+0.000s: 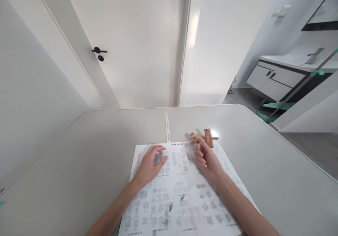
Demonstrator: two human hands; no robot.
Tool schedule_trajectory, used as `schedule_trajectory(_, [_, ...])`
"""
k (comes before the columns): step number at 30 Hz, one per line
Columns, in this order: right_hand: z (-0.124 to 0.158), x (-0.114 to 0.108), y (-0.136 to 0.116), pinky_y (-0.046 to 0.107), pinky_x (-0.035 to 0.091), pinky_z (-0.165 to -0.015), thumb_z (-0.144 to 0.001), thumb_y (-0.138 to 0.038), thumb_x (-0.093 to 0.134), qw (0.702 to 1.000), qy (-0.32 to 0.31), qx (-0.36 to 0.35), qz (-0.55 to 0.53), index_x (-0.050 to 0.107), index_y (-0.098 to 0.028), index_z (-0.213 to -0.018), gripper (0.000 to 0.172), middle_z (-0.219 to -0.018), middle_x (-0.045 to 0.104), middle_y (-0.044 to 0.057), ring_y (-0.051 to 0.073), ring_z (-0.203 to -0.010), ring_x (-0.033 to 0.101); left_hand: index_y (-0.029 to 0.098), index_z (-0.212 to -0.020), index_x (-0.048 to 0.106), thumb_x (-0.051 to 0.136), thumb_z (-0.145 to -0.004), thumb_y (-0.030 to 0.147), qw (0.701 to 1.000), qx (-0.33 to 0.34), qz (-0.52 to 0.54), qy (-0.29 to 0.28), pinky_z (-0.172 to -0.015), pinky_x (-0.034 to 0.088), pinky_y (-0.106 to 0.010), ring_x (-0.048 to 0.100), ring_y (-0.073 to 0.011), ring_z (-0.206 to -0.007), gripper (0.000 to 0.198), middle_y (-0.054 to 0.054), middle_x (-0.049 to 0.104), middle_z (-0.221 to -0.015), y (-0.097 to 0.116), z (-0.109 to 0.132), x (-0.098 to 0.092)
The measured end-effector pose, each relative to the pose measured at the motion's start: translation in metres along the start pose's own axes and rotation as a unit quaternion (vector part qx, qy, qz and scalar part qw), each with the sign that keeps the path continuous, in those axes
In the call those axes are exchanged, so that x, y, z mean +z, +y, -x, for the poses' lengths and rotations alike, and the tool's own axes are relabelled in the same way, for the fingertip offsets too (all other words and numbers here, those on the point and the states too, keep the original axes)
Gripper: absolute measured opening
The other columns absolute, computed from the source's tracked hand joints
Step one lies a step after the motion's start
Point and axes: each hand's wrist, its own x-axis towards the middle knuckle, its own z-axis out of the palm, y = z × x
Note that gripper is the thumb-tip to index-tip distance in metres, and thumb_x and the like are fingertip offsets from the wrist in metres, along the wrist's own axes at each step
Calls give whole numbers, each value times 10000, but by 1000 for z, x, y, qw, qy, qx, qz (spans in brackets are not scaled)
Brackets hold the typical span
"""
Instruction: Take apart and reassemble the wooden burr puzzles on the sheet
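Hands both low on the sheet (182,201), forearms coming in from the bottom edge. L hand (150,165) rests palm down on the sheet's upper left part, fingers loosely spread & a bit bent, gripping nothing. R hand (206,161) sits at the sheet's upper right, fingers curled inward, index tip up against the near end of the puzzle (204,138); can't tell if thumb & index actually pinch it or just touch it. Puzzle = small light-wood assy, several short bars crossed, one thin peg sticking out to the right. It lies on the table (79,158) right at the sheet's far edge, just right of the seam (166,125) between the 2 table halves. Sheet is white, printed w/ rows of small grey diagrams, too blurred for me to read. Beyond the table: white door (132,35) w/ black handle (99,50); far right, a cabinet (274,79) w/ sink top.
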Motion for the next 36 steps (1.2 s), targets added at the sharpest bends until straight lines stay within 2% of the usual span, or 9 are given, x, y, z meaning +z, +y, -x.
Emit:
schedule_trajectory(5, [-5,-8,-9,116,274,-243,-848,-514,833,999,-13,-36,-37,629,-177,-812,395,-504,415,-126,13,-317,297,275,-1157,663,561,-1010,408,1000,12,-2,-6,-930,548,-350,640,-220,-1089,222,-61,644,-1256,0,-1,0])
schedule_trajectory(12, [-9,-17,-11,125,332,-258,-897,-432,810,994,-51,-34,-85,627,-184,-878,309,-526,455,-122,27,-329,375,286,-1131,687,550,-1018,407,1000,24,-11,-7,-984,545,-363,660,-215,-1098,215,-49,656,-1252,-1,-1,0])
schedule_trajectory(19, [-15,-24,-14,125,335,-260,-958,-375,755,990,-68,-27,-121,591,-204,-944,238,-543,460,-128,35,-329,389,272,-1114,692,547,-1012,416,1000,19,-9,-9,-911,573,-347,653,-228,-1116,229,-58,655,-1243,-1,-2,0])
schedule_trajectory(24, [-15,-25,-16,109,325,-271,-974,-337,742,987,-73,-28,-138,557,-213,-928,227,-543,449,-133,28,-329,391,258,-1105,692,539,-1006,447,1000,-2,-5,-19,-758,582,-309,649,-245,-1092,262,-80,653,-1254,4,-2,-1])
schedule_trajectory(29, [-10,-18,-16,109,334,-270,-952,-305,773,986,-61,-41,-151,572,-194,-922,231,-560,459,-130,21,-341,402,260,-1099,694,540,-1013,430,1000,21,-4,-10,-980,547,-392,647,-235,-1111,245,-65,662,-1226,4,-2,-2])
schedule_trajectory(31, [-9,-17,-17,108,337,-269,-933,-307,795,987,-56,-42,-144,576,-195,-915,246,-560,457,-130,21,-343,397,261,-1105,695,534,-1016,443,1000,19,-4,-10,-940,562,-381,646,-242,-1113,259,-72,663,-1222,2,-3,-3])
schedule_trajectory(36, [-12,-15,-16,108,310,-258,-878,-359,845,991,-34,-69,-105,566,-202,-882,320,-554,427,-131,24,-337,346,263,-1108,701,556,-1003,472,1000,8,-6,-9,-717,575,-305,655,-253,-1058,275,-90,666,-1229,-1,-3,-3])
